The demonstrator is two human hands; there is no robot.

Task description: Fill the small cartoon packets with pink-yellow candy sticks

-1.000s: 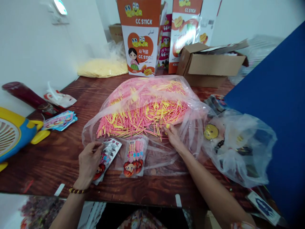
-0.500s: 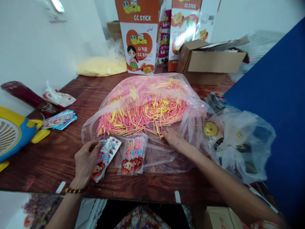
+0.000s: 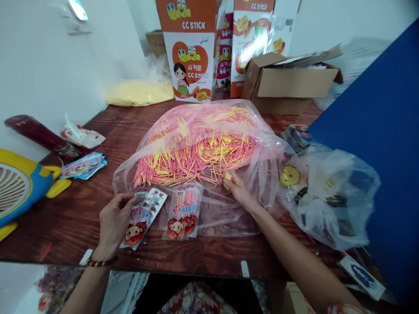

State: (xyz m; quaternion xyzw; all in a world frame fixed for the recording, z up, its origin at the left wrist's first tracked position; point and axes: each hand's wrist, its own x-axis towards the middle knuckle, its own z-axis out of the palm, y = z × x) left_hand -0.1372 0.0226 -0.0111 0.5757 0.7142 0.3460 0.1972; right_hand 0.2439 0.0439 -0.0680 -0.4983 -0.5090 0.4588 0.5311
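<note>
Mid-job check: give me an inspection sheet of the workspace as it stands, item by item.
Surface: wooden table, dark brown, crowded.
Job's things: clear bag, open, heaped with pink and yellow sticks; filled packet flat near the front edge.
Clutter: fan, packet stack, second clear bag, cardboard box, CC STICK cartons.
Grippers: left hand grips a printed packet; right hand pinches a few sticks at the heap's edge.
Cables: nothing seen.
Surroundings: white wall left, blue panel right.
</note>
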